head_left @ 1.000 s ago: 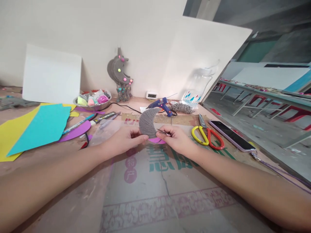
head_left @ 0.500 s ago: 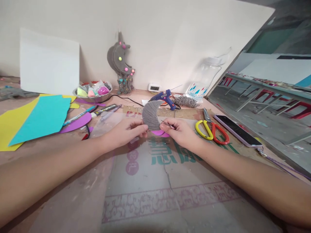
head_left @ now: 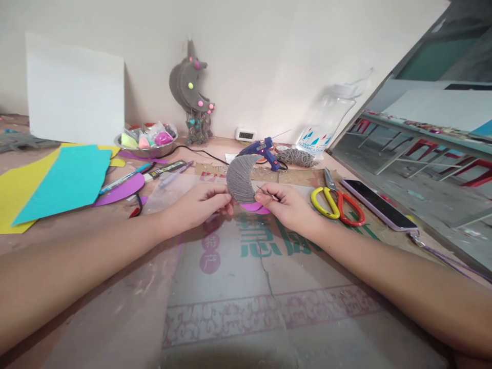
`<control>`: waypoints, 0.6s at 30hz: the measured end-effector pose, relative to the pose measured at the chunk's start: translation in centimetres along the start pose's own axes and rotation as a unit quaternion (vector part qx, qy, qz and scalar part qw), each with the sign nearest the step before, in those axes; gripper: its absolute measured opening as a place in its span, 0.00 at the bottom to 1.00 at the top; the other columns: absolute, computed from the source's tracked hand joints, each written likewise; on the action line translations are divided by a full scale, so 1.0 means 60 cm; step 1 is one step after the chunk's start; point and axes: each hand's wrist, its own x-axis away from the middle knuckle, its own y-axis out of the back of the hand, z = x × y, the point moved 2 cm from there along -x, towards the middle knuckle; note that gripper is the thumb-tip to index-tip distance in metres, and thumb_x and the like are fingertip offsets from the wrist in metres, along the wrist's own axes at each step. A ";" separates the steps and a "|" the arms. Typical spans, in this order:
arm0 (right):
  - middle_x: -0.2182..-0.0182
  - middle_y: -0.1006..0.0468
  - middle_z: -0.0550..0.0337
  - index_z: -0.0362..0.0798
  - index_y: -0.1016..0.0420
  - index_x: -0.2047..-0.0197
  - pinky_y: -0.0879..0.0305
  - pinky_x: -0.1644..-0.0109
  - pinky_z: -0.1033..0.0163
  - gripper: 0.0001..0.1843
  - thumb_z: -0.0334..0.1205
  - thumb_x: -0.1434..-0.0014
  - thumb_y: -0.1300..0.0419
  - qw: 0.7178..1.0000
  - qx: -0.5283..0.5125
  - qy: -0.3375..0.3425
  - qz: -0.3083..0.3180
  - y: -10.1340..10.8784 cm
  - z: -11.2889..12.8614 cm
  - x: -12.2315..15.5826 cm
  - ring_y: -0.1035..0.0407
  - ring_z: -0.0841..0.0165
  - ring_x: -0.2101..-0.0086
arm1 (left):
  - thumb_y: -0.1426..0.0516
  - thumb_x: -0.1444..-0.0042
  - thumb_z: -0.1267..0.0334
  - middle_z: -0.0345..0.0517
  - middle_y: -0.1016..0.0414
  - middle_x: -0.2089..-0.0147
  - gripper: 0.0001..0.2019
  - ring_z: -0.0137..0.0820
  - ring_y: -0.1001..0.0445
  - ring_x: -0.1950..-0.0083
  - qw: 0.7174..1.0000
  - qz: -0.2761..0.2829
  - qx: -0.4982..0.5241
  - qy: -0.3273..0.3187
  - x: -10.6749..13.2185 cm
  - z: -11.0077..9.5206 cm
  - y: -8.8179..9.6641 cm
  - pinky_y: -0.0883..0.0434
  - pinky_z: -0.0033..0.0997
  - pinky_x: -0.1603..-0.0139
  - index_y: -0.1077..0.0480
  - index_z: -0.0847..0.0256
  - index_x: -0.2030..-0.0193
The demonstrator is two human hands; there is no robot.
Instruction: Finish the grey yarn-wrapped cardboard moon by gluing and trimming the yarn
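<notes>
A grey yarn-wrapped crescent (head_left: 241, 177) stands upright over the middle of the table. My left hand (head_left: 200, 202) pinches its lower left edge with closed fingers. My right hand (head_left: 286, 205) is closed too, with its thumb and fingertips against the crescent's lower right edge, and pinches a thin dark strand or needle (head_left: 265, 192). A purple foam piece (head_left: 255, 207) lies on the table just under both hands.
Yellow-and-red scissors (head_left: 336, 204) and a phone (head_left: 377, 204) lie to the right. A blue glue gun (head_left: 261, 151), a yarn bundle (head_left: 295, 157) and a plastic jar (head_left: 326, 125) sit behind. Coloured foam sheets (head_left: 65, 182), pens and a metal bowl (head_left: 146, 143) are at the left. A finished crescent ornament (head_left: 192, 95) leans on the wall.
The view has shifted slightly, so the hands and crescent sit a little higher and further right. Both hands keep their grip on the crescent.
</notes>
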 end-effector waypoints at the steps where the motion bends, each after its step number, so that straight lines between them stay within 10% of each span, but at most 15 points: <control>1: 0.79 0.43 0.66 0.46 0.38 0.76 0.51 0.72 0.68 0.14 0.45 0.44 0.47 1.000 -0.004 0.001 0.001 0.000 -0.001 0.000 0.49 0.75 0.76 | 0.52 0.43 0.62 0.40 0.29 0.72 0.12 0.24 0.33 0.73 1.000 -0.002 -0.008 0.000 0.000 0.000 0.000 0.37 0.22 0.74 0.32 0.63 0.72; 13: 0.79 0.41 0.65 0.46 0.37 0.76 0.50 0.72 0.68 0.13 0.44 0.43 0.47 1.000 0.024 0.006 0.002 -0.001 0.005 0.000 0.47 0.74 0.76 | 0.50 0.43 0.52 0.42 0.29 0.73 0.17 0.25 0.33 0.74 0.999 -0.004 -0.048 0.013 0.001 0.004 0.001 0.38 0.22 0.77 0.31 0.64 0.72; 18: 0.79 0.40 0.65 0.46 0.36 0.75 0.49 0.72 0.68 0.13 0.44 0.43 0.47 0.999 0.044 0.006 0.004 -0.002 0.004 0.001 0.46 0.74 0.75 | 0.51 0.45 0.63 0.40 0.29 0.74 0.11 0.22 0.35 0.77 0.999 0.005 -0.019 0.027 0.000 0.007 0.000 0.38 0.21 0.78 0.31 0.64 0.72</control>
